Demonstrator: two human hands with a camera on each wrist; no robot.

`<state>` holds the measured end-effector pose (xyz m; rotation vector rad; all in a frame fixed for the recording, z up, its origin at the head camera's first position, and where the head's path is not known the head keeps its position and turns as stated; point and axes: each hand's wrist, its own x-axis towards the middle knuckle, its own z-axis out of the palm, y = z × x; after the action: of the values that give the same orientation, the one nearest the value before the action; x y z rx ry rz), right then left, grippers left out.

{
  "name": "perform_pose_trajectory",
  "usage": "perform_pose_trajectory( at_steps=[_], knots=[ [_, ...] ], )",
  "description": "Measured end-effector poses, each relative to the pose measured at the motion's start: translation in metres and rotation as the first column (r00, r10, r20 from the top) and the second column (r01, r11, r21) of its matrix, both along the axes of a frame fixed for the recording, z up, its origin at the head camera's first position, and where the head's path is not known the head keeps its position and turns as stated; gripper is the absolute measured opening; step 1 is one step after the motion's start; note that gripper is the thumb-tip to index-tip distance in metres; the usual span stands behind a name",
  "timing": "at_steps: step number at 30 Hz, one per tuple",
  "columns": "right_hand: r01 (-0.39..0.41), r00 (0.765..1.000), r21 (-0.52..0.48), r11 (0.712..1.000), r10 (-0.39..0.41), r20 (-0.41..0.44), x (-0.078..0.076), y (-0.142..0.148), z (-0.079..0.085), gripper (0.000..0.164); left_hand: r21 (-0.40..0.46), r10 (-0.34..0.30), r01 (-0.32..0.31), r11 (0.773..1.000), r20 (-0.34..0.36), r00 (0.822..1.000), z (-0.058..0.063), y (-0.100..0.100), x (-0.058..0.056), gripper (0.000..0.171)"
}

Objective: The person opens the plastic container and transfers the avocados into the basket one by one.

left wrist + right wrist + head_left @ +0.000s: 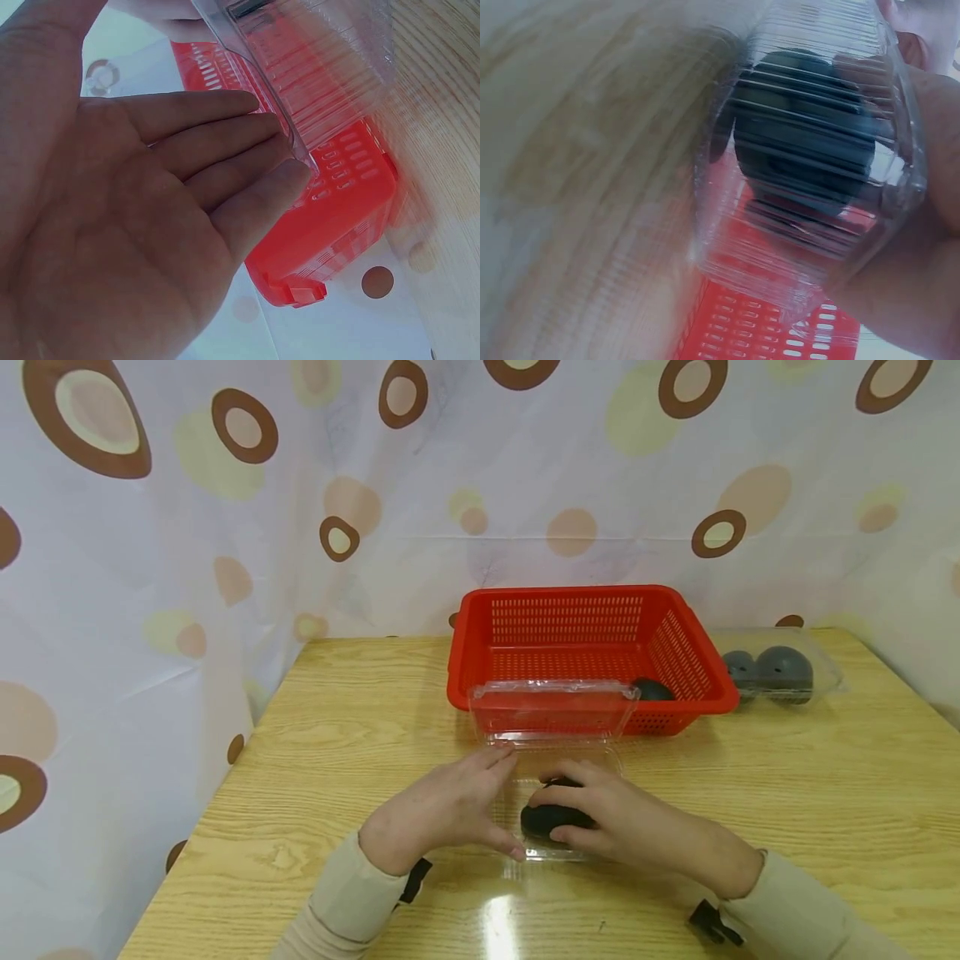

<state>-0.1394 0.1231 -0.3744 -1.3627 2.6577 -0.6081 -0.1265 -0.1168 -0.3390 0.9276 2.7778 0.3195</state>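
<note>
An open clear plastic clamshell box [517, 852] stands on the table, its ribbed lid [555, 714] raised at the back. My right hand [622, 814] reaches in and grips a dark, smooth egg-shaped object [551, 821], thumb in front and fingers over its top. Through the ribbed wall the dark object [802, 135] shows in the right wrist view. My left hand [450, 810] is at the box's left side, fingers extended and nothing in its grasp. In the left wrist view its fingertips [292, 176] are right at the clear rim.
Behind the box stands a red slotted basket [562, 593] with one dark rounded object [652, 689] in its front right corner. To its right is a closed clear box [821, 672] with two dark rounded objects [783, 675]. A patterned curtain [480, 485] hangs behind the wooden table.
</note>
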Motion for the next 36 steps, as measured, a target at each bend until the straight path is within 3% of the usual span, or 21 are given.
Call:
perform_pose_trajectory(
  at_steps=[7, 20, 27, 36],
  knots=[
    [0.061, 0.998, 0.065, 0.996, -0.062, 0.013, 0.0000, -0.0017, 0.0027, 0.045, 0.005, -0.013, 0.013, 1.000, -0.010, 1.000, -0.0001, -0.0001, -0.0004, 0.117],
    [0.079, 0.993, 0.229, 0.970, -0.097, 0.071, -0.0058, -0.0073, 0.0082, 0.061, -0.014, -0.010, 0.010, 1.000, -0.011, 1.000, -0.0002, -0.0002, 0.0002, 0.117],
    [0.148, 0.987, 0.206, 0.967, -0.158, 0.032, -0.0047, -0.0079, 0.0037, 0.055, 0.002, -0.016, 0.016, 1.000, -0.012, 1.000, -0.0012, 0.0007, -0.0005, 0.118],
    [0.151, 0.988, 0.091, 0.984, -0.153, 0.016, -0.0050, -0.0066, 0.0003, 0.048, 0.001, -0.018, 0.018, 1.000, -0.025, 1.000, -0.0020, 0.0001, -0.0010, 0.116]
  ],
)
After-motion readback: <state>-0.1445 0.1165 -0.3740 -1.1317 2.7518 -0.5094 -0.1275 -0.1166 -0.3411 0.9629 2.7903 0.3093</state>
